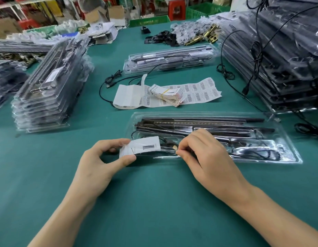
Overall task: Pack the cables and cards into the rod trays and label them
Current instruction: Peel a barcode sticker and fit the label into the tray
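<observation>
While the left hand (101, 157) pinches the left end of a white printed card (142, 146) between thumb and fingers, the right hand (204, 154) sits just to the card's right with its fingers curled and the tips drawn together. The two hands are apart, with the card spanning most of the gap between them. The right fingertips meet at the left end of the near tray, over a black cable. Whether they pinch the cable, the tray rim or the card cannot be told.

The card lies over the left end of the near clear rod tray (288, 154), which rests lengthwise on the green table cover (154, 202). Black rods (208, 122) fill the far channels of this tray. A coiled black cable (258, 152) occupies its near right compartment.

Beyond the tray lies a sheet of barcode labels (199, 91), partly curled at its left end. A banded bundle of cards (169, 96) rests on the sheet. Farther back is a second rod tray (169, 57), with a loose black cable (108, 82) trailing from it toward the left.

A stack of packed trays (48, 90) stands at the left. A taller stack of dark trays (279, 59), draped with cables, stands at the right. Brass hardware (206, 35) lies at the far side of the table.
</observation>
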Demonstrator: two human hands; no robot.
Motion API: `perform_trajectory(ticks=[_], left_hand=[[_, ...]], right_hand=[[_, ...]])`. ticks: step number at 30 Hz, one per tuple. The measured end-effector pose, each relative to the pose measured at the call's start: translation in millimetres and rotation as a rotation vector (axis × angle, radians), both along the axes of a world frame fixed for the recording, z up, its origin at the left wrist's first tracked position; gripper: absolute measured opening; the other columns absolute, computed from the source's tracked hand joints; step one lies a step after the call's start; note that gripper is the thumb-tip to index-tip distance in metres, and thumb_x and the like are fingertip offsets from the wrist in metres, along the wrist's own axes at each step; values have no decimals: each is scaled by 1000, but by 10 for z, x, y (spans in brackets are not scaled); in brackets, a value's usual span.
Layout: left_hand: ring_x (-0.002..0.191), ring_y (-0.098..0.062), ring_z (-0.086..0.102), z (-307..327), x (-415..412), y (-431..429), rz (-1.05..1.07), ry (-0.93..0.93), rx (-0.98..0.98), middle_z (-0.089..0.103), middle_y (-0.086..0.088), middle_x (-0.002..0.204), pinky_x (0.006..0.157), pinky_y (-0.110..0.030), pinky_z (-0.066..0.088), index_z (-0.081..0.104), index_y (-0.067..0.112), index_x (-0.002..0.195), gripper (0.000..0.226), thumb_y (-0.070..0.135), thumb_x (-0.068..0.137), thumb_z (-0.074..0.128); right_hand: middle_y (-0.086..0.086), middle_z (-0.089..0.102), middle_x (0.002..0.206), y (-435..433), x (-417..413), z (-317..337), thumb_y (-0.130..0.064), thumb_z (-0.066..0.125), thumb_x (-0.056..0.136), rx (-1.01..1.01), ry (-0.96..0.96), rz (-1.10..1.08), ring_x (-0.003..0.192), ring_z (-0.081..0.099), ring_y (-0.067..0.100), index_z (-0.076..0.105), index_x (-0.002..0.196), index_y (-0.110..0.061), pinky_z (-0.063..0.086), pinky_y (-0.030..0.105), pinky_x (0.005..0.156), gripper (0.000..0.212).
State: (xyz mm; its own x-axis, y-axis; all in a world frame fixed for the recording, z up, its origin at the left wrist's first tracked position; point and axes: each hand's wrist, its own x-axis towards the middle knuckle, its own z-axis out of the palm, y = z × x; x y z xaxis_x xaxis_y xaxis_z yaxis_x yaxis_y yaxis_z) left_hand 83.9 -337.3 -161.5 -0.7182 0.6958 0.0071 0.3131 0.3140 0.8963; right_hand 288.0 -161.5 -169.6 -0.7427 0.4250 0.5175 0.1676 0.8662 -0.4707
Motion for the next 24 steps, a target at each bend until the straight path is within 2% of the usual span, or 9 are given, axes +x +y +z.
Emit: perform_trajectory(ticks=[4, 9, 11, 13, 17, 19, 21, 23, 24], left_hand=[[106, 6, 60, 39, 41, -21, -25, 36, -40, 70, 23, 110, 89, -22, 42, 77, 46, 102, 42, 46, 61, 85], [86, -1, 64, -57, 241, 82, 149, 7, 74, 73, 23, 89, 76, -8, 45, 78, 42, 96, 38, 42, 60, 90], [89, -3, 67, -99, 294, 101, 201, 55, 90, 75, 20, 94, 80, -14, 48, 77, 41, 96, 35, 34, 65, 92], [88, 0, 67, -115, 314, 95, 244, 98, 103, 75, 22, 98, 76, -15, 48, 74, 42, 97, 35, 34, 68, 92], [67, -1, 58, -125, 327, 43, 281, 133, 111, 74, 26, 99, 65, -11, 47, 73, 43, 93, 28, 36, 71, 90], [76, -3, 65, -126, 349, 38, 283, 138, 137, 75, 24, 100, 70, -13, 49, 76, 34, 85, 18, 32, 72, 89], [92, -3, 70, -96, 398, 25, 248, 240, 117, 75, 24, 101, 83, -15, 51, 79, 34, 82, 13, 28, 75, 88], [108, 0, 68, -55, 443, -11, 167, 505, 24, 74, 24, 108, 96, -18, 48, 80, 37, 94, 12, 30, 85, 83], [116, -3, 67, -41, 453, -37, 119, 673, -36, 73, 20, 115, 100, -24, 46, 80, 34, 101, 13, 33, 89, 77]], right_hand=[[-4, 56, 85, 2, 5, -17, -7, 71, 92, -4, -10, 8, 83, 47, 16, 61, 84, -8, 33, 13, 87, 13], [-5, 54, 85, 5, 13, -2, -8, 69, 93, -21, -3, 16, 84, 45, 14, 60, 84, -9, 37, 18, 82, 13], [-6, 54, 85, -2, 7, 0, -8, 70, 93, -24, -6, 16, 84, 46, 14, 60, 84, -9, 38, 20, 82, 13], [-6, 55, 85, -1, 8, 2, -8, 70, 93, -23, -11, 13, 84, 46, 14, 61, 84, -9, 40, 22, 81, 13], [-5, 55, 85, 2, 13, 9, -9, 71, 93, -32, -26, 21, 84, 47, 15, 60, 83, -9, 40, 23, 81, 14], [-5, 55, 84, -1, 12, 13, -9, 70, 93, -30, -29, 21, 84, 47, 15, 60, 83, -9, 40, 22, 81, 14], [-5, 55, 84, -5, 15, 10, -10, 70, 93, -28, -36, 19, 84, 47, 15, 60, 83, -9, 38, 17, 83, 14], [-5, 55, 85, -1, 21, 9, -10, 70, 93, -39, -41, 23, 85, 47, 14, 60, 83, -10, 36, 15, 85, 15], [-5, 55, 85, 1, 24, 12, -10, 70, 93, -42, -41, 27, 85, 47, 14, 60, 83, -10, 37, 16, 85, 15]])
